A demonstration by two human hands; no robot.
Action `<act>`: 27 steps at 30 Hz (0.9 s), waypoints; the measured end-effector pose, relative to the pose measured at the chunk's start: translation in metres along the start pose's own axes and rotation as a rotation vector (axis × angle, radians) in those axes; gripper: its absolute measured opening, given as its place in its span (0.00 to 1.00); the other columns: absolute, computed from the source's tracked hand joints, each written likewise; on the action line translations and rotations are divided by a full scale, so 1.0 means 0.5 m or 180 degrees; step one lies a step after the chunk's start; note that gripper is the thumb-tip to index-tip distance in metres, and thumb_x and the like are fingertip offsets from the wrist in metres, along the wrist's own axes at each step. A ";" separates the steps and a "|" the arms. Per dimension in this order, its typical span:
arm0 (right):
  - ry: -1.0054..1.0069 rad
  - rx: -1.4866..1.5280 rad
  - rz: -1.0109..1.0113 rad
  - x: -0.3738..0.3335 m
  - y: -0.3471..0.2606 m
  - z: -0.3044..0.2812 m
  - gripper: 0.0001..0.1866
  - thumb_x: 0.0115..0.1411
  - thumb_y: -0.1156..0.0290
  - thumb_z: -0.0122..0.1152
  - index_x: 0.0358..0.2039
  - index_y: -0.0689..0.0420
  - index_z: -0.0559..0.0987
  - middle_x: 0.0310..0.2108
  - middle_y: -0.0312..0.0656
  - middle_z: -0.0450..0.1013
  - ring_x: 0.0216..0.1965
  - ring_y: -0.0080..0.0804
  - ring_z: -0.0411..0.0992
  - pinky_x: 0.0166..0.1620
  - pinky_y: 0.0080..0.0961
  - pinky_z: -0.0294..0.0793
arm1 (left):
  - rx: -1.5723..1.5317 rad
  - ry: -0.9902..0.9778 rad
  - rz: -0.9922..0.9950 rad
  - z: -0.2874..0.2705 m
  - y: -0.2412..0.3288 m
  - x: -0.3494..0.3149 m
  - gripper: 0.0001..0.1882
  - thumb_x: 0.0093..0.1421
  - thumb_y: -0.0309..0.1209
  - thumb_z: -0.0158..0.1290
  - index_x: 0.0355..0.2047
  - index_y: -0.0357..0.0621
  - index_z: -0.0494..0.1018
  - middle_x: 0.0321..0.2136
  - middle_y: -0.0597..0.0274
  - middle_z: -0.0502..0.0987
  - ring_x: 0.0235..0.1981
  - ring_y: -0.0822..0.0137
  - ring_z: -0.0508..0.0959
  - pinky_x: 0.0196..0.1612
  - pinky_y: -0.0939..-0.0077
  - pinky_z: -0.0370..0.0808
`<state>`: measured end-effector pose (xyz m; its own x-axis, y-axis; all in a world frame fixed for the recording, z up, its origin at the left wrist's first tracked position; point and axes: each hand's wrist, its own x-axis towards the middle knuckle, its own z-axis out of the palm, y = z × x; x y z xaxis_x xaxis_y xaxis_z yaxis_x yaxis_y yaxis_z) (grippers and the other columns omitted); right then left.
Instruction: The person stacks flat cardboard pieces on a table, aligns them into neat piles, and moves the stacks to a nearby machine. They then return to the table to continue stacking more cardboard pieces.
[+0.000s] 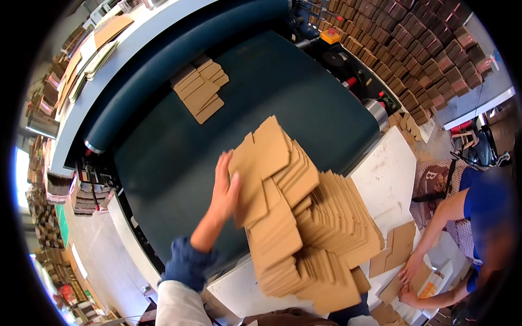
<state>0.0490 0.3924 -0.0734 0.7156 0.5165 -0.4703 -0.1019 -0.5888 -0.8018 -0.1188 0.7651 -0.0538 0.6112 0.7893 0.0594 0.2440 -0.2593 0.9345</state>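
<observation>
A large fanned stack of brown cardboard blanks takes up the middle of the view. It lies partly over a wide dark green conveyor belt and partly over a white tabletop. At the stack's left edge is my left hand, fingers stretched out and thumb apart, touching the cardboard. My right hand is hidden by the stack; only a dark blue sleeve shows below it. Farther up the belt, a small overlapping group of cardboard blanks lies close to the roller.
A blue-green roller spans the belt's far end. At the right, a person in blue handles cardboard with both hands. A yellow switch box sits on the machine's right side. Tall stacks of bundled cardboard stand behind it.
</observation>
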 end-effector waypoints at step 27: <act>-0.0961 0.3207 -0.0260 -0.166 0.178 -0.125 0.39 0.64 0.37 0.42 0.64 0.54 0.62 0.59 0.41 0.66 0.59 0.36 0.63 0.61 0.32 0.62 | -0.1285 -0.1358 -0.0151 0.287 -0.024 -0.523 0.43 0.64 0.60 0.41 0.66 0.38 0.50 0.63 0.49 0.59 0.63 0.53 0.61 0.63 0.63 0.61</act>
<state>0.0235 0.2582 -0.0828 0.5584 0.7462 -0.3623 -0.6873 0.1716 -0.7058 -0.1736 0.4820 -0.1308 0.8760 0.4794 -0.0539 0.0234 0.0693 0.9973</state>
